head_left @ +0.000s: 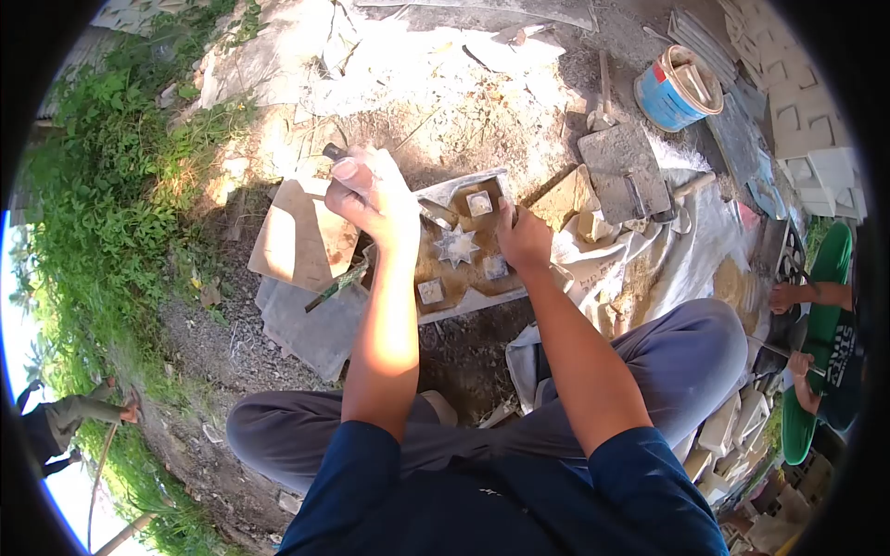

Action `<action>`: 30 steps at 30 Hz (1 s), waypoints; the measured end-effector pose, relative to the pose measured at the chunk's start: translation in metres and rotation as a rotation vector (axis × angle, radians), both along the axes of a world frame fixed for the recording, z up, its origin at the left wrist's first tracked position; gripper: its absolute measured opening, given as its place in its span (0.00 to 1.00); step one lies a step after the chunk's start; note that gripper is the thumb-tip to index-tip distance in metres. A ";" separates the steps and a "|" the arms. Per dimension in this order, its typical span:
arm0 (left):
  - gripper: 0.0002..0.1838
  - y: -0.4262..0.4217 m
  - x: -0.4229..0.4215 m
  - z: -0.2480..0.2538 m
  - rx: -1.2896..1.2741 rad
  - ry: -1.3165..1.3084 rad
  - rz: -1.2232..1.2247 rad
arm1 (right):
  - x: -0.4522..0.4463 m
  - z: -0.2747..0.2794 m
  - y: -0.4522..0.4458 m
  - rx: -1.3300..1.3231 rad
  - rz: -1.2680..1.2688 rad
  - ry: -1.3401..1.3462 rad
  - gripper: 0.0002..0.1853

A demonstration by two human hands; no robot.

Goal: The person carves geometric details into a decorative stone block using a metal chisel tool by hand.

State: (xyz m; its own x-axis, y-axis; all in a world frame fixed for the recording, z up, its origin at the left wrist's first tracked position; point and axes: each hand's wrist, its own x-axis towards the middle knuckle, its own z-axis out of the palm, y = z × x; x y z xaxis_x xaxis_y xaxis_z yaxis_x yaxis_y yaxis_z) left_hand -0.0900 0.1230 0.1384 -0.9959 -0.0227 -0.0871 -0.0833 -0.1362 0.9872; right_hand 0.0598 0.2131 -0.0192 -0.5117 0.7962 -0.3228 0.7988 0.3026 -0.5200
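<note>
From where I stand, I see someone in grey trousers [681,357] sitting cross-legged on the ground, bent over a shallow tray [477,301]. The tray lies in front of the lap, between the two forearms, with a pale star-shaped piece [456,245] near its middle and small square blocks [479,203] around the star. The left hand [375,199] is raised just beyond the tray's left side, fingers curled in around a black-ended tool [334,151]; most of the tool is hidden in the hand. The right hand [526,239] is at the tray's right edge, its thumb laid along the rim and its fingers bent, though I can't tell exactly how far they wrap under. To the left, a tan board [301,232] overlaps a grey sheet [311,324], with a narrow greenish strip [336,285] lying across them. On the right are a dusty grey slab [621,162], a crumpled plastic sheet [640,269] and, farther out, a blue bucket [669,97] with things inside. A co-worker's hands [799,363] show at the far right, well apart from these.
</note>
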 end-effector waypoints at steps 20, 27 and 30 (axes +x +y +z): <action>0.25 -0.029 -0.031 -0.045 0.601 0.117 0.039 | 0.000 -0.004 -0.001 0.034 0.017 0.009 0.34; 0.28 -0.035 -0.019 -0.068 0.314 0.214 -0.161 | 0.001 -0.004 -0.002 0.052 0.021 0.005 0.32; 0.30 -0.030 -0.014 -0.063 0.476 0.248 -0.395 | 0.000 -0.004 0.001 0.054 0.023 -0.004 0.32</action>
